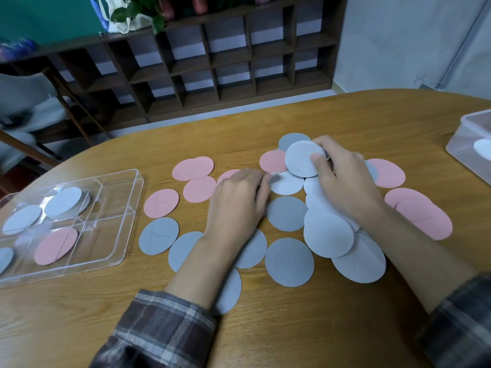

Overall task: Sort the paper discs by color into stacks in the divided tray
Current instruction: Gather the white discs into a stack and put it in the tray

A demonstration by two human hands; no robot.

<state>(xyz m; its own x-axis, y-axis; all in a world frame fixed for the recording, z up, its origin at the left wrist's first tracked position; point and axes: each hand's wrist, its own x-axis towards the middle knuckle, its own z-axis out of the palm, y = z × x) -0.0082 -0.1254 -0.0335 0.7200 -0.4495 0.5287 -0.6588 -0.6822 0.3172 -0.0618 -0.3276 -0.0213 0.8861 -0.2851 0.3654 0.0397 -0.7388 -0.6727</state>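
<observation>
Your plaid sleeves (164, 328) fill the bottom of the frame, and just above them loose grey discs (289, 261) lie on the surface (305, 328). Your right hand (342, 181), centre right, pinches a pale disc (300, 160), thumb on its face and fingers behind it. Whether that grip holds more than one, I cannot tell. Your left hand (239, 200) lies palm down at centre, its fingers close together and reaching a white disc (285, 184). They are blurred, so I cannot tell whether they pinch it.

You look early in the sorting, by my judgement. The divided tray (132, 208) at lower left holds a small pale stack (66, 201), another pale piece (22, 219) beside it, one pink piece (55, 245) and a grey one at the frame edge. Its right-hand compartments show nothing. Still to sort are the pink discs (192, 168) across the middle and right, the grey ones near you, and the white heap (329, 232) under your right wrist. A second clear box (473, 136) at the right edge holds something white.
</observation>
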